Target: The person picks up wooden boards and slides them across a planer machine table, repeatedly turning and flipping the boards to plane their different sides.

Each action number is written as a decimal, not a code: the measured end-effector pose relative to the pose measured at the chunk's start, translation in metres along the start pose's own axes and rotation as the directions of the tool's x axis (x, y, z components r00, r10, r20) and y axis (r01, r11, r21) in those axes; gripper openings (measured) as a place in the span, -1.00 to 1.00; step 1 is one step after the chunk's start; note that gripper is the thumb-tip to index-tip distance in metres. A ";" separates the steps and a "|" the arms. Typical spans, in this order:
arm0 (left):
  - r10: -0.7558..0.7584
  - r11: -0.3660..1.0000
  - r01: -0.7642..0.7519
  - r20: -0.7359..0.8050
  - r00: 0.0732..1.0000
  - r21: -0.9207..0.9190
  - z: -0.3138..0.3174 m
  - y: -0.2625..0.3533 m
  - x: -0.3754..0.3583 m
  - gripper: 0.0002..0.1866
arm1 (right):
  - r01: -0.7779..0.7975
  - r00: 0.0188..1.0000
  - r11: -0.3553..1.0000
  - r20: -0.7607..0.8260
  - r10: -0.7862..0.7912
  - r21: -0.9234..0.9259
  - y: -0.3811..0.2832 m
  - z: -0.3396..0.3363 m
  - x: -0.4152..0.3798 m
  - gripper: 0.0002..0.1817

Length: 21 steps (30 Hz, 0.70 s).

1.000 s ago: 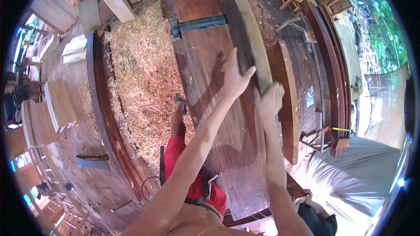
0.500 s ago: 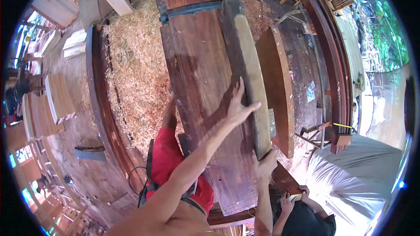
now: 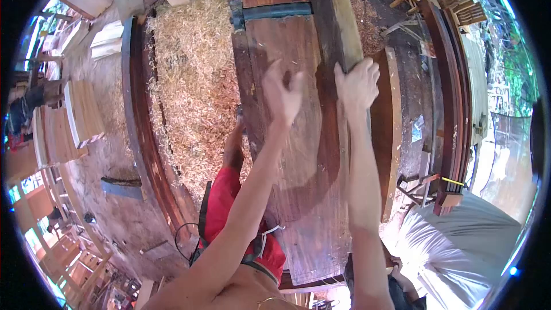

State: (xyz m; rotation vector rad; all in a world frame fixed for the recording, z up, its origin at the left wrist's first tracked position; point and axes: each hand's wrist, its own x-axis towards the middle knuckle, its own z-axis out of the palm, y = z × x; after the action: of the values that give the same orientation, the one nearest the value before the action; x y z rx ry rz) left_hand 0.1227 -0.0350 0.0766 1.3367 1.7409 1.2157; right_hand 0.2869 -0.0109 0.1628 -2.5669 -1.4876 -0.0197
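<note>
A long wooden beam (image 3: 338, 8), dark on its side and pale along its upper face, lies lengthwise on the right part of a reddish-brown workbench (image 3: 293, 195). My right hand (image 3: 358, 86) is at the beam's near end, thumb on the left and fingers curled over to the right. To its left, my left hand (image 3: 284, 95) hovers over the bench top, slightly blurred, fingers apart and nothing in them. A dark strap-like band (image 3: 278, 10) crosses the bench farther ahead.
A brown board (image 3: 390, 138) stands along the bench's right side. Wood shavings (image 3: 192, 69) cover the floor on the left, beside a long dark beam (image 3: 138, 115). Stacked dark beams (image 3: 453, 97) lie at far right. Another person (image 3: 404, 287) is low at the front right.
The beam has slid forward, away from me, along the bench. My right hand has moved forward with its end. My left hand has come off the beam and shifted left.
</note>
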 end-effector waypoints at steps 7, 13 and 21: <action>-0.038 0.852 0.109 -0.148 0.988 0.512 -0.064 -0.100 0.004 -0.06 | 0.060 0.998 0.998 -0.036 -0.060 0.001 -0.086 0.039 0.141 -0.13; -0.060 0.910 0.095 -0.098 0.993 0.404 -0.063 -0.087 0.014 -0.07 | 0.095 0.994 0.995 -0.051 -0.095 0.004 -0.133 0.064 0.224 0.01; -0.188 0.910 0.213 -0.105 0.977 0.356 -0.068 -0.078 0.014 -0.09 | 0.061 0.998 0.998 0.014 -0.061 -0.010 -0.176 0.079 0.293 0.10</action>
State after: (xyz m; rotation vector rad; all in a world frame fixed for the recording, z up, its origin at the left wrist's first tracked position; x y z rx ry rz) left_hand 0.0297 -0.0462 0.0316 1.2869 2.1740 0.8585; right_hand 0.2756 0.3388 0.1394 -2.5335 -1.5748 -0.0177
